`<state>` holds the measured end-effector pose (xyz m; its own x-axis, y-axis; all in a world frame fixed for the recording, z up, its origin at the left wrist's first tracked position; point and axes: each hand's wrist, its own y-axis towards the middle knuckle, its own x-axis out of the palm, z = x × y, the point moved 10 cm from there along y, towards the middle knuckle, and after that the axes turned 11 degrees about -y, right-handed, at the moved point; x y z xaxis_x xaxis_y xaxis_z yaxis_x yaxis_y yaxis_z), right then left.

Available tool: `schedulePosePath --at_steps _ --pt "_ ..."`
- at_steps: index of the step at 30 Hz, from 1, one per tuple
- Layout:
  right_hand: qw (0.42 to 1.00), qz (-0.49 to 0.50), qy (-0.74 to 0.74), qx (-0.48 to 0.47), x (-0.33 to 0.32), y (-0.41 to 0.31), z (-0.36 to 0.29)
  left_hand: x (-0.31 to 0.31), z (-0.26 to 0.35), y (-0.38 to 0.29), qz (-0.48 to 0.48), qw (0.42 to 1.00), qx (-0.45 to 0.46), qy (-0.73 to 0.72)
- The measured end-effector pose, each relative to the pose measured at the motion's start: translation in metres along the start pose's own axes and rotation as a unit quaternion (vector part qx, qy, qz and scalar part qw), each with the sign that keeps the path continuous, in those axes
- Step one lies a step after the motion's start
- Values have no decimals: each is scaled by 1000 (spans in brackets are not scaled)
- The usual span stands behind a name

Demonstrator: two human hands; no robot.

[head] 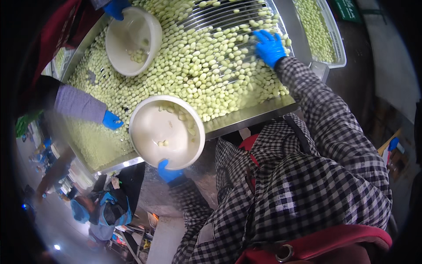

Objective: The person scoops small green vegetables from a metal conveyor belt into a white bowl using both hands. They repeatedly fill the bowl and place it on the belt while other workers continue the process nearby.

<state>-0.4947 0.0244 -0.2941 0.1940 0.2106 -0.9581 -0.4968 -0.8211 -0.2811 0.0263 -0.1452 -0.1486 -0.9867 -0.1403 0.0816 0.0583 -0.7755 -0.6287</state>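
My left hand (168,171), in a blue glove, grips the near rim of a white plastic bowl (161,128). A few pale green oval fruits, grape-like, lie inside it, and the bowl overhangs the front edge of a metal sorting table (250,115). In another blue glove, my right hand (269,48) rests with fingers spread on the fruits at the table's right side, over a grid of metal bars (217,15). No fruit shows clearly in its grasp. A thick layer of pale green fruits (197,69) covers much of the table and the bars.
Across the table, a gloved hand (115,8) holds a second white bowl (130,41). Another gloved hand (112,120) with a grey sleeve reaches into the fruits at left. A white perforated crate (339,49) of fruits stands at right. A person (112,211) is at lower left.
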Motion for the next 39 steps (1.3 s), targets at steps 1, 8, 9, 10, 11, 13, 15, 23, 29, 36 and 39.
schedulePosePath --at_steps 1,8,9,10,11,13,15,23,29,36,39 --pt "1000 16 -19 10 19 -3 18 -9 1 -1 -9 1000 -5 -25" --pt "991 129 10 21 -12 -60 -1 -83 24 15 -14 992 -47 -118" --pt "989 148 11 11 -16 -64 -20 -84 32 14 -9 993 -39 -110" --pt "984 156 63 52 -17 -61 -13 -84 35 11 -2 994 -31 -105" --pt "975 164 114 93 -17 -59 -2 -83 39 8 6 995 -23 -100" --pt "948 219 122 195 -4 -39 53 -70 38 -3 6 996 -24 -89" --pt "938 167 154 261 21 -19 89 -61 36 -6 -20 994 -31 -100" --pt "934 -6 18 -356 -15 -91 -153 -54 19 -7 27 996 -35 -73" --pt "916 -11 84 -393 33 -122 -92 -61 28 -11 42 996 -16 -71" --pt "911 -100 -123 -381 46 -157 9 -53 13 -4 -14 994 -47 -100" --pt "936 -222 -101 -253 33 -141 40 -80 12 -1 8 992 -42 -119"
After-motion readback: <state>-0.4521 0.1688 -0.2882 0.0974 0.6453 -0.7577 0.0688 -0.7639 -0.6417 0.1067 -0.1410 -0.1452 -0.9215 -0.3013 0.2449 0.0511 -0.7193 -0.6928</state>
